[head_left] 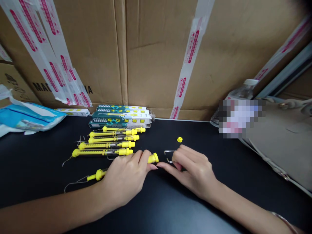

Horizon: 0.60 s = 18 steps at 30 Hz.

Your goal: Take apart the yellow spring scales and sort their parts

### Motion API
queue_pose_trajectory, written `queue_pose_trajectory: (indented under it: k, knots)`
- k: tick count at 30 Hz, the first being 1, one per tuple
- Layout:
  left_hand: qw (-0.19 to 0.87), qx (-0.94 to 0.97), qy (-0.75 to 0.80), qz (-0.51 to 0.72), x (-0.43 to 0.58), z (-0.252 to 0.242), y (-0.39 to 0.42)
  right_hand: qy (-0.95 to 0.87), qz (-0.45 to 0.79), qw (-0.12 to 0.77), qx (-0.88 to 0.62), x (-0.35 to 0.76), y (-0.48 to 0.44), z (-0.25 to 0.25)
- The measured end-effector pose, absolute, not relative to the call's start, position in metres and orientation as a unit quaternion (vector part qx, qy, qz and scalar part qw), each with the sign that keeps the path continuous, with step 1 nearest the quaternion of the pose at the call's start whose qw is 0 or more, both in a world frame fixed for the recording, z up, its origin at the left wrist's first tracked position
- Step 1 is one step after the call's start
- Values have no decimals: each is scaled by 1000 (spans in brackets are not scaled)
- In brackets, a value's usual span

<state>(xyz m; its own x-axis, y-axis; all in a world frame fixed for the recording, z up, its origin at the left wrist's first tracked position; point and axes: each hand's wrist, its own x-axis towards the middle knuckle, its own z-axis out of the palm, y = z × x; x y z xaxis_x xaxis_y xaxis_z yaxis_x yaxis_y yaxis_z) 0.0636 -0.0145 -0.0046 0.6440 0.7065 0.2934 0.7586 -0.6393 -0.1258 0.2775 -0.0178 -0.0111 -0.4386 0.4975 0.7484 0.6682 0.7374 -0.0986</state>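
My left hand (126, 177) is wrapped round a yellow spring scale (153, 158), covering most of its tube. The scale's wire hook (73, 184) sticks out on the left, and its yellow end shows past my fingers on the right. In the curled fingers of my right hand (192, 170) is a bent metal wire loop (168, 156), apart from the scale's end. My right thumb stretches towards the left thumb. Beyond my right hand lies a small yellow cap (179, 139). Several more spring scales (97, 152) lie in a row behind my left hand.
Several printed boxes (119, 122) are stacked behind the row of scales. At the left lies a blue packet (31, 115). A plastic bottle (243, 91) and a beige bag (280, 143) are at the right. Large taped cartons (156, 58) line the black table's (170, 211) back edge.
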Motion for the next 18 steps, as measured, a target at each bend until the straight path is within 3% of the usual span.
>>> queue_pose_trajectory:
  k: [7, 13, 18]
  knots:
    - [127, -899, -392, -147, 64, -5, -13, -819, -25, 373, -435, 306, -1, 7]
    - [150, -898, -374, -177, 63, -6, -14, -838, -111, 323, -426, 325, 8, 12]
    - [134, -910, -355, -167, 60, -6, -14, -823, -62, 340, -450, 331, 12, 11]
